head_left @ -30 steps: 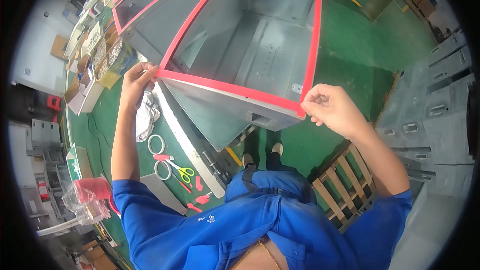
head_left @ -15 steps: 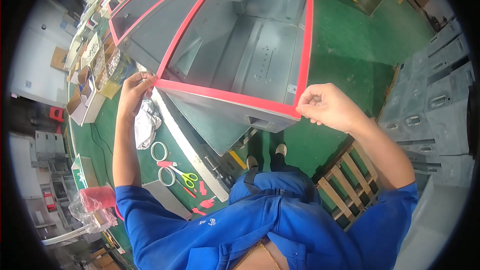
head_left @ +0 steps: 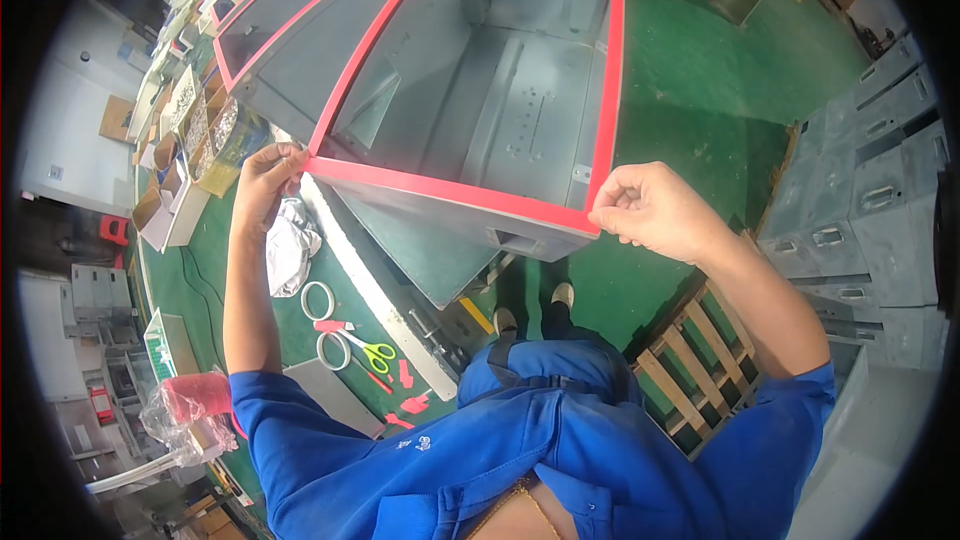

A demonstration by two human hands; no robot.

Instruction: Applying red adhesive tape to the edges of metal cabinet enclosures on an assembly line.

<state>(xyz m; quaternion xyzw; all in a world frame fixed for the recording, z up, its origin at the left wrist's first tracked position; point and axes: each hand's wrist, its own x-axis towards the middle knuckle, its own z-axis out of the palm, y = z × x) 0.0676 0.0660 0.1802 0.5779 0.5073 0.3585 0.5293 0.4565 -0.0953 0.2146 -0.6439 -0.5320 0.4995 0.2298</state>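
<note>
Grey metal cabinet point(head_left: 500, 130) lies open, its rim edged with red strip point(head_left: 450, 195). Left hand point(head_left: 262, 180) pinches the strip's near-left corner; right hand point(head_left: 650, 210) pinches the near-right corner. Scissors point(head_left: 372, 350) lie below the left fingers.

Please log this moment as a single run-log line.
left hand: pinching red strip at near-left corner | right hand: pinching near-right corner | grey metal cabinet: open, red-edged

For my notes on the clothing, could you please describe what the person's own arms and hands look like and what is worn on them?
Both arms wear short sleeves of a bright blue work shirt, ending above the elbows; the forearms are bare. The left hand and right hand are bare too: no gloves, and no watch, ring or bracelet can be seen. A small pale mark sits on the shirt's front.
</note>
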